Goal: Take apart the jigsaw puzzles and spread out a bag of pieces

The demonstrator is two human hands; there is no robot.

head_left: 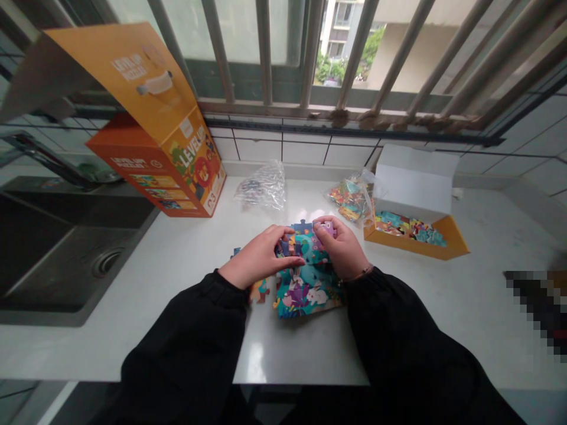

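A joined section of jigsaw puzzle [309, 241], teal with purple pieces, is between my two hands. My left hand [261, 255] grips its left side, thumb stretched along the lower edge and fingers curled at the top. My right hand [348, 251] pinches a purple piece at the upper right corner, thumb on top. Under the section lies a teal picture sheet [305, 298] with white rabbits, partly covered. Loose puzzle pieces [260, 291] rest beside and behind my left wrist, mostly hidden.
An orange puzzle box [163, 171] stands open at the back left, near the sink [80, 254]. Clear plastic bags [263, 186] lie by the tiled wall, one holding pieces [349, 198]. A yellow tray box [414, 239] with pieces sits at the right. Window bars rise behind.
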